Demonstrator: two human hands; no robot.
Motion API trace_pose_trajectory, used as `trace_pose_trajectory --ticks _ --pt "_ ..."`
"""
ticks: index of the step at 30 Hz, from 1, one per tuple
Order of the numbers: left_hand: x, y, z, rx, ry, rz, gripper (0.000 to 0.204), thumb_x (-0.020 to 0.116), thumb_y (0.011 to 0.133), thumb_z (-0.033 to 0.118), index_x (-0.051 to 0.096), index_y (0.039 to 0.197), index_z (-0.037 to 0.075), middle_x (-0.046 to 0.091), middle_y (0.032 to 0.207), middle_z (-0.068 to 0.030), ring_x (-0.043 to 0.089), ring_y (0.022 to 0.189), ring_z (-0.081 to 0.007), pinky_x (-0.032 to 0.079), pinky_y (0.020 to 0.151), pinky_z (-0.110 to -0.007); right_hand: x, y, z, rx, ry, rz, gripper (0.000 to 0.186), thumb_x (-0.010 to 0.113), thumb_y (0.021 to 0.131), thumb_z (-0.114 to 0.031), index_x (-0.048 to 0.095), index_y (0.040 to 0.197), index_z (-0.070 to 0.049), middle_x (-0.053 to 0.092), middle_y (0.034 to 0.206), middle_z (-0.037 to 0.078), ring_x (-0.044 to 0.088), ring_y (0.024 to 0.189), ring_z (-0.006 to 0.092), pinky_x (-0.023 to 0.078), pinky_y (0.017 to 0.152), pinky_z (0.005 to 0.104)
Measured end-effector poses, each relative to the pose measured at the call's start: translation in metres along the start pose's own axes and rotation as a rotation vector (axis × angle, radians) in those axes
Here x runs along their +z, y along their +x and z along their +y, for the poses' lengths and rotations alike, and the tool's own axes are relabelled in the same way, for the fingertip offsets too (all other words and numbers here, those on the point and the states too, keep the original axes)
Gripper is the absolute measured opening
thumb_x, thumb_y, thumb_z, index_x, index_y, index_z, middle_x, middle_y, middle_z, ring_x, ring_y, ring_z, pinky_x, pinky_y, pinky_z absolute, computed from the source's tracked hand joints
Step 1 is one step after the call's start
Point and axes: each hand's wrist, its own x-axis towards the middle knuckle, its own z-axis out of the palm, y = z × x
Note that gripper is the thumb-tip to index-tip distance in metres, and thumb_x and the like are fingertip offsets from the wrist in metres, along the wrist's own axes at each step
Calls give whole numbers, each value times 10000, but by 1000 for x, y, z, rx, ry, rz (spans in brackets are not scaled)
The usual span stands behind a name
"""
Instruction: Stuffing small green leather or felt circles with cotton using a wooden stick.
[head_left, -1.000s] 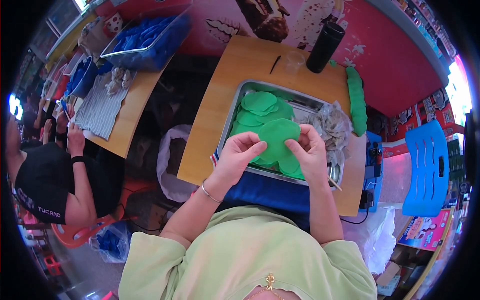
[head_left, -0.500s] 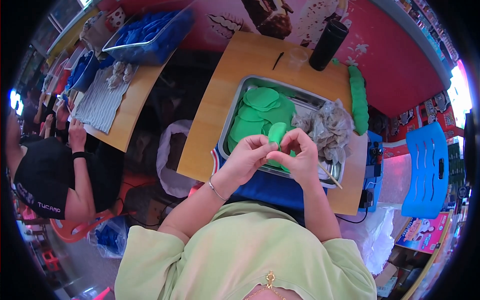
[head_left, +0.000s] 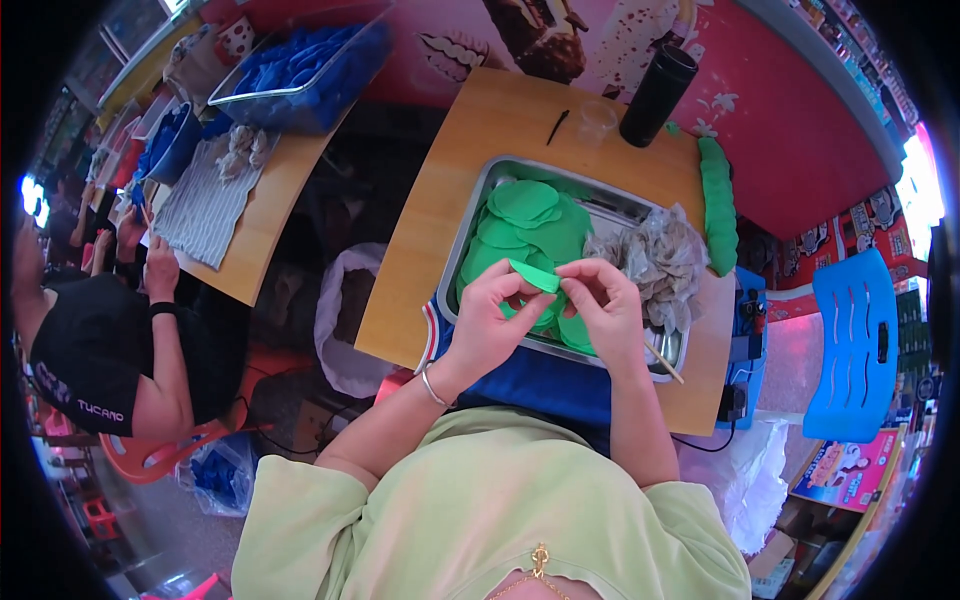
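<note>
- Work looked only partway along: one green piece [head_left: 536,275] was between the hands, bent over on itself, and its shaping did not seem complete.
- Many green rounds [head_left: 525,203] lay flat and overlapping in the metal tray [head_left: 463,235], so, by the look of it, plenty was left to handle.
- Beyond the right side of the tray, a long, bumpy green roll [head_left: 717,210] lay on the surface [head_left: 405,300]; whether it was made up of finished pieces could not be told.
- The green piece was held above the near part of the tray, clear of the rounds below. It showed as a narrow curved band, bright green and smooth, with a paler upper edge; it seemed thin and pliable. Its lower part was hidden by fingers.
- The left hand [head_left: 495,315] had its grip on the left part of the piece, fingers behind and thumb in front, with a gap between them.
- The right hand [head_left: 607,303] had a tighter grip, thumb and forefinger pinched together at the right end.
- A crumpled clear bag [head_left: 655,255] sat in the tray's right side, near a thin stick [head_left: 663,367].
</note>
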Motion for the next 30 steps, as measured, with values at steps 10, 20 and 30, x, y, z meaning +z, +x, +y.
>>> trace_pose_trajectory --ticks 10,20,30 --pt "3 -5 -18 -11 -106 15 72 627 800 13 570 798 -29 533 787 -66 555 665 -130 452 587 -242 -1 0 2 -55 -22 -67 226 718 750 15 558 906 -18 602 794 5 583 704 69 490 655 204" --pt "5 -1 -11 93 118 88 131 641 764 20 620 893 1 548 817 -74 564 682 -145 461 592 -246 14 -1 -1 -436 -581 149 181 605 750 66 599 918 0 587 827 100 585 636 146 471 565 250" --pt "17 1 -23 -13 -192 132 180 623 832 54 606 1004 2 597 938 -61 588 794 -118 513 630 -230 21 4 3 -224 -271 166 57 589 821 -18 584 876 -5 626 759 25 578 667 59 458 594 214"
